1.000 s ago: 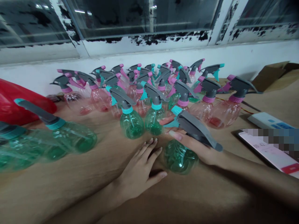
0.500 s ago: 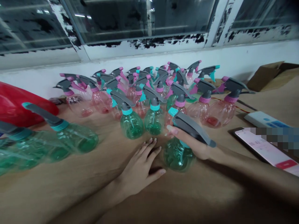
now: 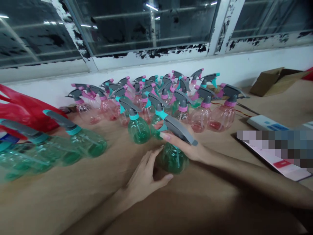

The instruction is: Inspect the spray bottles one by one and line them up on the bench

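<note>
A green, see-through spray bottle [image 3: 174, 158] with a grey and turquoise trigger head stands before me. My right hand [image 3: 181, 143] is wrapped round its neck, below the grey head. At the bottle's left side my left hand [image 3: 144, 178] is open, thumb and fingers spread apart; whether its fingertips touch the bottle I cannot tell. Just behind are another green spray bottle [image 3: 138, 130] and one partly hidden by my right hand. Pink spray bottles [image 3: 222, 116] with pink collars stand in rows beyond.
Several green spray bottles [image 3: 89, 143] stand at the left, by a red plastic bag [image 3: 26, 109]. On the right lie a phone [image 3: 274, 158], partly blurred out, and a white device [image 3: 266, 123] with blue markings. A cardboard box [image 3: 271, 81] sits near the wall.
My right hand and the held bottle have shifted left, closer to my left hand. The left hand's thumb and fingers have lifted and curved towards the bottle. The whole view has shifted slightly.
</note>
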A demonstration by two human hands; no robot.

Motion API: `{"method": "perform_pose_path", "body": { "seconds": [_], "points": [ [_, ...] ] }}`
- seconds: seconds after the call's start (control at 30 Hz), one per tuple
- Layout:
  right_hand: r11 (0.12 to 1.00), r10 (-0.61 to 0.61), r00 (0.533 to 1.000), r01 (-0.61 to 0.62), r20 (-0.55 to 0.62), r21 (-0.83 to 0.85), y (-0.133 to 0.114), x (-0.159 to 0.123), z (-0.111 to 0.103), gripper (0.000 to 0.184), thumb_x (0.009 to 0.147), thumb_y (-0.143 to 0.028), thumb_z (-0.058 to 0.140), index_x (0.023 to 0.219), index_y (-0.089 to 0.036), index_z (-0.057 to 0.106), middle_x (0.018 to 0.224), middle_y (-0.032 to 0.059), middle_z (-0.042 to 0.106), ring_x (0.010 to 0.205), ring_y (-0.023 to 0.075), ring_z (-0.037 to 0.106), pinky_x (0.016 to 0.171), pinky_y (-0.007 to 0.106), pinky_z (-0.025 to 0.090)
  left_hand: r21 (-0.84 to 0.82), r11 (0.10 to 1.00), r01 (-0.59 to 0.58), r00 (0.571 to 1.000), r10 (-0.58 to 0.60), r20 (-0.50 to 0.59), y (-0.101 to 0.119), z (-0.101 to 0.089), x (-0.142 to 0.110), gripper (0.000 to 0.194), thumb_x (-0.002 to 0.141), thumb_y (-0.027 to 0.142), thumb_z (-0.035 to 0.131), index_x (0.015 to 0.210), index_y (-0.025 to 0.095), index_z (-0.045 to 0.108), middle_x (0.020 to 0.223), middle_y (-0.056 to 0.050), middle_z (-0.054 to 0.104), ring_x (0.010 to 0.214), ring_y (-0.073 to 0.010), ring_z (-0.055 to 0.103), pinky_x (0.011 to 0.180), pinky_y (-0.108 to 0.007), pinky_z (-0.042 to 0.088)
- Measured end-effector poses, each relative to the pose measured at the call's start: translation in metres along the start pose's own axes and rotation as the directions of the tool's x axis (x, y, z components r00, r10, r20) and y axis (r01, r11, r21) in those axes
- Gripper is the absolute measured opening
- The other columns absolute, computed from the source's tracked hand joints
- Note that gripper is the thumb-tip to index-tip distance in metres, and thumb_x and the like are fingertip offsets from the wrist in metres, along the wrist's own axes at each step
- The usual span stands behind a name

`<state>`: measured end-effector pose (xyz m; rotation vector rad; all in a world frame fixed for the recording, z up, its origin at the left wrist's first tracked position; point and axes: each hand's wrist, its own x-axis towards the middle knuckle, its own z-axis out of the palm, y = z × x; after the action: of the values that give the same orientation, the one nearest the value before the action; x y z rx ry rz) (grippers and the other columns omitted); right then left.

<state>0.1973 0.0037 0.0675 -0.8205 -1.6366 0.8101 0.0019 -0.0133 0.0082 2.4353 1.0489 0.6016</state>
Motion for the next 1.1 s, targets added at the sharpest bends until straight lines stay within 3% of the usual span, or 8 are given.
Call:
{"method": "perform_pose_path", "body": {
  "seconds": [0.17, 0.3, 0.47, 0.67, 0.77, 0.87, 0.97, 1.1],
  "points": [
    [1.0, -0.024, 0.998, 0.024, 0.057, 0.012, -0.005, 0.004, 0.023, 0.029, 0.082, -0.046, 0.062, 0.1, -0.024, 0.064, 0.091, 0.0022, 0.067, 0.083, 0.0182, 0.063, 0.084, 0.037, 0.05, -0.091, 0.995, 0.04, 0.994, -0.048, -0.094, 0.0, -0.004, -0.018, 0.068, 0.087, 0.042, 0.059, 0.142, 0.027, 0.021, 0.142, -0.012, 0.041, 0.129, -0.0315, 0.042, 0.103, -0.053, 0.037],
    [0.995, -0.079, 0.993, 0.073, 0.092, 0.068, -0.007, 0.01, 0.048, 0.028, 0.081, -0.039, 0.064, 0.104, -0.023, 0.063, 0.106, 0.0035, 0.068, 0.094, 0.0183, 0.064, 0.084, 0.034, 0.049, -0.091, 0.993, 0.078, 0.976, -0.095, -0.198, -0.001, -0.013, -0.036, 0.072, 0.083, 0.043, 0.064, 0.14, 0.025, 0.024, 0.142, -0.014, 0.04, 0.131, -0.0352, 0.039, 0.103, -0.056, 0.035],
    [0.99, -0.11, 0.982, 0.094, 0.153, 0.109, -0.008, 0.02, 0.086, 0.04, 0.073, -0.04, 0.071, 0.106, -0.021, 0.062, 0.099, 0.0045, 0.068, 0.077, 0.0169, 0.063, 0.073, 0.034, 0.05, 0.029, 0.979, 0.199, 0.917, -0.176, -0.358, -0.007, -0.027, -0.057, 0.064, 0.081, 0.046, 0.066, 0.13, 0.02, 0.036, 0.129, -0.015, 0.052, 0.122, -0.0384, 0.047, 0.095, -0.059, 0.041],
    [0.994, -0.095, 0.962, 0.077, 0.254, 0.079, -0.014, 0.034, 0.116, 0.05, 0.066, -0.042, 0.077, 0.108, -0.021, 0.059, 0.101, 0.0048, 0.068, 0.083, 0.0192, 0.065, 0.073, 0.035, 0.051, 0.222, 0.955, 0.199, 0.87, -0.067, -0.489, -0.018, -0.049, -0.07, 0.044, 0.082, 0.05, 0.064, 0.112, 0.022, 0.05, 0.102, -0.008, 0.061, 0.098, -0.0319, 0.06, 0.082, -0.049, 0.05],
    [0.976, -0.169, 0.911, 0.208, 0.377, -0.065, -0.019, 0.043, 0.112, 0.053, 0.068, -0.042, 0.076, 0.112, -0.018, 0.057, 0.097, 0.0043, 0.067, 0.084, 0.019, 0.064, 0.075, 0.035, 0.052, 0.279, 0.947, 0.159, 0.895, -0.02, -0.445, -0.023, -0.063, -0.073, 0.037, 0.083, 0.046, 0.063, 0.11, 0.022, 0.053, 0.106, -0.008, 0.061, 0.103, -0.0316, 0.058, 0.084, -0.049, 0.048],
    [0.901, -0.178, 0.839, 0.349, 0.514, -0.258, -0.025, 0.052, 0.095, 0.077, 0.069, -0.05, 0.074, 0.132, -0.016, 0.046, 0.13, 0.0115, 0.056, 0.118, 0.0244, 0.053, 0.096, 0.038, 0.046, 0.348, 0.926, 0.145, 0.888, 0.033, -0.459, -0.032, -0.076, -0.072, 0.044, 0.085, 0.045, 0.061, 0.118, 0.018, 0.05, 0.115, -0.011, 0.058, 0.109, -0.0303, 0.055, 0.088, -0.045, 0.046],
    [0.795, -0.107, 0.877, 0.358, 0.468, -0.49, -0.034, 0.06, 0.072, 0.064, 0.075, -0.053, 0.068, 0.125, -0.015, 0.055, 0.131, 0.0118, 0.058, 0.12, 0.0254, 0.053, 0.1, 0.04, 0.043, 0.455, 0.87, 0.191, 0.866, 0.068, -0.495, -0.044, -0.085, -0.066, 0.045, 0.086, 0.049, 0.058, 0.115, 0.015, 0.053, 0.107, -0.012, 0.061, 0.101, -0.0307, 0.058, 0.084, -0.046, 0.046],
    [0.646, -0.25, 0.925, 0.379, 0.286, -0.662, -0.045, 0.077, 0.051, 0.035, 0.085, -0.04, 0.062, 0.11, -0.015, 0.065, 0.112, 0.0086, 0.068, 0.101, 0.0211, 0.063, 0.089, 0.034, 0.048, 0.488, 0.837, 0.248, 0.856, 0.046, -0.514, -0.054, -0.092, -0.056, 0.049, 0.086, 0.05, 0.056, 0.115, 0.012, 0.054, 0.104, -0.014, 0.063, 0.099, -0.0344, 0.058, 0.079, -0.048, 0.044]
  ]
}}
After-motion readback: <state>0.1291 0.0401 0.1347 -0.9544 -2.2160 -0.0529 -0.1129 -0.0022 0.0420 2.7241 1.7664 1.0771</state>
